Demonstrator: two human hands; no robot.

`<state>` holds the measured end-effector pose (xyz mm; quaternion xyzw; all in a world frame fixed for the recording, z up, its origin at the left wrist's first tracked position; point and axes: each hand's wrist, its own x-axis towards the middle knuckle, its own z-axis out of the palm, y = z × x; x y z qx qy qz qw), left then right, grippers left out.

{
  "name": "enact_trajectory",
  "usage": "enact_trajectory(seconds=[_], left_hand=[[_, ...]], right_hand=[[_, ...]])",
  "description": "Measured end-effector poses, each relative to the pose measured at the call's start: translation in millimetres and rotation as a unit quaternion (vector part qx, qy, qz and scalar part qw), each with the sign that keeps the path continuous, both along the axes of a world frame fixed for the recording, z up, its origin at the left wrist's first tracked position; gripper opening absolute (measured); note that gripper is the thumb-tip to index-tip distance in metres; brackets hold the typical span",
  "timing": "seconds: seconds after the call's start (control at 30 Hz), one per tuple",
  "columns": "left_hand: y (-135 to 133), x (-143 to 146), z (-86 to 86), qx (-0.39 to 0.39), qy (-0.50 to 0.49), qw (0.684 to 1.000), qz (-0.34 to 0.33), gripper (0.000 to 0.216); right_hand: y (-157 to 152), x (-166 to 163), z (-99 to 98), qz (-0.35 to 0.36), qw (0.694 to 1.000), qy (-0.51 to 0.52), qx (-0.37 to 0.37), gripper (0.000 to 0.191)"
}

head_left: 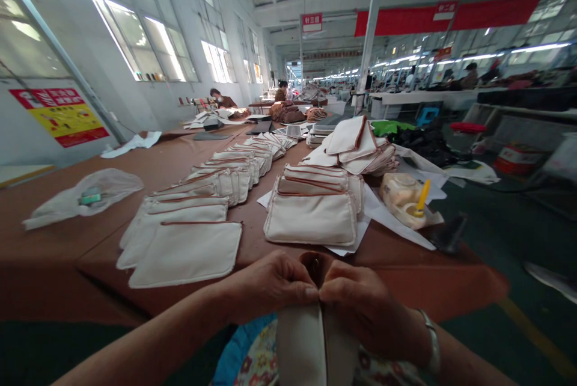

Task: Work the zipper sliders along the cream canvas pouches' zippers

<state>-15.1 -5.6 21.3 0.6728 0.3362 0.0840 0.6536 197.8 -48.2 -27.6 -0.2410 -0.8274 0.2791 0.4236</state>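
Close to my body, just off the table's front edge, both hands pinch a cream fabric pouch (298, 347) with brown trim. The fingers of my left hand (279, 278) are closed on its upper edge, thumb pressed down. Against it, my right hand (367, 302), with a bangle on the wrist, grips the same edge from the other side. A brown flap (312, 261) with a small shiny spot rises between the hands. Beyond them lies a stack of similar cream pouches (311, 220). An overlapping row of cream pouches (189, 254) runs back on the left.
The brown-covered table (54, 254) extends far ahead. At left lies a clear plastic bag (119, 184) with a green item. On the right are a tub (399, 187) with a yellow nozzle (422, 196), white paper (383, 217) and another pouch pile (347, 136). People work farther back.
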Motion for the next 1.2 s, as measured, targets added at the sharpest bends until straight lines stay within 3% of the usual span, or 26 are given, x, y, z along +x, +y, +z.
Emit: enact_trajectory(seconds=[0.1,0.17,0.23,0.4,0.6,0.8,0.93,1.03,1.2], left_hand=[[-4,1,4.1,0.044,0.015,0.999,-0.015,0.041],[-6,3,8.3,0.072,0.024,0.997,-0.023,0.039],[-7,4,12.5,0.100,0.031,0.994,-0.026,0.035],[-9,8,18.7,0.173,0.051,0.983,-0.022,0.024],[-14,8,14.5,0.145,0.044,0.988,-0.004,0.018],[-12,10,17.2,0.238,0.058,0.970,0.005,0.013],[-12,4,25.1,0.267,0.060,0.961,0.025,0.032],[-14,-2,24.9,0.342,0.049,0.938,0.039,0.030],[-14,-7,12.8,0.471,-0.014,0.882,0.006,0.014]], right_hand=[[-2,3,0.2,0.003,0.993,0.046,-0.110,0.007],[-1,5,2.2,0.000,0.970,0.080,-0.227,0.017],[1,7,6.7,0.005,0.952,0.078,-0.295,0.029],[6,6,18.1,0.049,0.961,-0.016,-0.271,0.035],[4,3,7.9,0.067,0.968,0.070,-0.230,0.029],[10,7,12.8,0.070,0.946,0.059,-0.311,0.033],[12,4,12.3,0.081,0.928,0.101,-0.348,0.037],[11,3,5.0,0.067,0.911,0.121,-0.387,0.038],[8,1,-2.2,0.052,0.876,0.144,-0.458,0.040]])
